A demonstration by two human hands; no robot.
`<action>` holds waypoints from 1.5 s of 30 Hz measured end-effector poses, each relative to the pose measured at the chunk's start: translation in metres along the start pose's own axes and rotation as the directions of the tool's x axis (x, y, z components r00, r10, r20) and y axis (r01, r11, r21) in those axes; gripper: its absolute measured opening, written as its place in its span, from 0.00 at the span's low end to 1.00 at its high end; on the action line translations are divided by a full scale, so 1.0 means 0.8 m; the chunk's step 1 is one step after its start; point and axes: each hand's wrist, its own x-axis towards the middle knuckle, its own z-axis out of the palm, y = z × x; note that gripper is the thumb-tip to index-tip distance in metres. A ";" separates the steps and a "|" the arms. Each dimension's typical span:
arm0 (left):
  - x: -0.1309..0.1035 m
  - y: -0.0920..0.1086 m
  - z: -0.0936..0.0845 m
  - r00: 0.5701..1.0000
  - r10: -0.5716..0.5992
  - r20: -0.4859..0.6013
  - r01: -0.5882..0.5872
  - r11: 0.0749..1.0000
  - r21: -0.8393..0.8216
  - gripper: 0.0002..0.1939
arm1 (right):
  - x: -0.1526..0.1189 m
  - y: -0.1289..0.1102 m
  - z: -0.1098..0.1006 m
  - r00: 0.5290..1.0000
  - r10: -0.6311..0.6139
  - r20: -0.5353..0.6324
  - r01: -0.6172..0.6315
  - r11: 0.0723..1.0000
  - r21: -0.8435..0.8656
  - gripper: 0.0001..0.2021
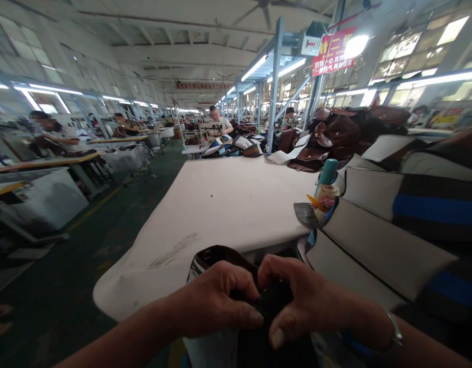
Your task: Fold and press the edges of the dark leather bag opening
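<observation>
Both of my hands close on one dark bag piece [220, 258] with a brown rim, held at the near edge of the white worktable [228, 199]. My left hand [216, 301] grips its left side, fingers curled over black material. My right hand [301, 301] pinches the same black material from the right, thumb down. The lower part of the piece is hidden under my hands.
A stack of grey bags with blue and black stripes [397, 225] crowds the table's right side. A teal bottle [328, 173] and small clutter stand beside it. Brown bags [335, 135] pile at the far end. Other people sit at tables to the left and beyond.
</observation>
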 end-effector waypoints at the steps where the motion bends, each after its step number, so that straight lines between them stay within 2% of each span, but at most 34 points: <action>1: 0.000 0.001 0.000 1.000 0.011 -0.005 -0.011 1.000 0.019 0.12 | 0.001 0.000 0.001 1.000 -0.018 -0.009 0.018 1.000 0.005 0.28; 6: -0.003 0.001 0.004 0.998 0.006 -0.055 -0.004 0.999 0.051 0.08 | 0.003 0.000 0.007 0.998 -0.048 0.030 0.044 0.991 0.123 0.17; 8: -0.005 0.002 0.007 0.996 -0.020 -0.085 0.024 0.998 0.052 0.07 | 0.002 0.001 0.012 0.999 -0.042 -0.017 0.044 0.991 0.130 0.12; 12: -0.006 0.005 0.014 0.982 -0.013 -0.188 0.050 0.979 0.196 0.03 | 0.000 0.005 0.027 0.982 -0.100 -0.160 0.104 0.994 0.019 0.03; 15: -0.007 0.003 0.018 0.977 0.028 -0.212 0.029 0.965 0.262 0.03 | -0.002 0.010 0.037 0.961 -0.165 -0.222 0.153 0.986 -0.072 0.05; 18: -0.008 -0.001 0.020 0.978 0.034 -0.207 0.018 0.970 0.244 0.04 | -0.005 0.011 0.040 0.924 -0.287 -0.253 0.246 0.952 -0.183 0.05; 20: -0.010 -0.001 0.018 0.982 -0.010 -0.190 0.048 0.978 0.201 0.03 | -0.009 0.009 0.038 0.889 -0.415 -0.195 0.347 0.887 -0.306 0.05; 23: -0.012 -0.001 0.013 0.992 -0.064 -0.107 0.075 0.991 0.109 0.04 | -0.015 0.006 0.031 0.830 -0.557 0.019 0.472 0.685 -0.555 0.07; 25: -0.013 -0.002 0.010 0.996 -0.065 -0.062 0.067 0.997 0.036 0.11 | -0.018 0.006 0.029 0.797 -0.583 0.156 0.511 0.514 -0.689 0.07; 26: -0.013 -0.004 0.009 0.997 -0.068 -0.047 0.069 0.998 0.013 0.16 | -0.019 0.008 0.029 0.790 -0.582 0.192 0.510 0.452 -0.732 0.07; 27: -0.013 -0.006 0.009 0.996 -0.080 -0.029 0.080 0.997 0.005 0.19 | -0.020 0.009 0.030 0.795 -0.577 0.185 0.488 0.429 -0.760 0.06; 29: -0.013 -0.009 0.009 0.994 -0.110 0.013 0.109 0.993 0.044 0.21 | -0.023 0.013 0.033 0.812 -0.580 0.067 0.416 0.494 -0.763 0.04; 31: -0.014 -0.008 0.012 0.994 -0.104 0.031 0.099 0.987 0.128 0.20 | -0.027 0.013 0.036 0.809 -0.588 -0.020 0.410 0.587 -0.698 0.04; 34: -0.017 0.001 0.018 1.000 0.007 -0.004 -0.005 0.960 0.280 0.13 | -0.035 0.007 0.033 0.817 -0.577 -0.027 0.489 0.716 -0.498 0.07; 35: -0.018 0.005 0.020 0.999 0.048 -0.013 -0.042 0.946 0.321 0.11 | -0.037 0.002 0.030 0.844 -0.535 -0.048 0.472 0.781 -0.410 0.08; 37: -0.021 0.013 0.024 0.996 0.089 -0.017 -0.077 0.928 0.365 0.09 | -0.037 -0.010 0.019 0.919 -0.380 -0.104 0.350 0.908 -0.230 0.10; 38: -0.022 0.017 0.026 0.996 0.089 -0.021 -0.075 0.924 0.376 0.08 | -0.036 -0.017 0.012 0.950 -0.300 -0.085 0.281 0.942 -0.184 0.11; 40: -0.023 0.024 0.030 0.995 0.082 -0.055 -0.053 0.915 0.400 0.07 | -0.030 -0.033 -0.001 0.978 -0.207 0.008 0.205 0.960 -0.191 0.11; 43: -0.022 0.031 0.036 0.986 0.127 -0.112 -0.062 0.887 0.457 0.06 | -0.017 -0.055 -0.016 0.957 -0.197 0.212 0.251 0.929 -0.271 0.06; 45: -0.020 0.035 0.038 0.977 0.179 -0.113 -0.101 0.866 0.489 0.06 | -0.012 -0.064 -0.018 0.938 -0.204 0.282 0.287 0.912 -0.294 0.03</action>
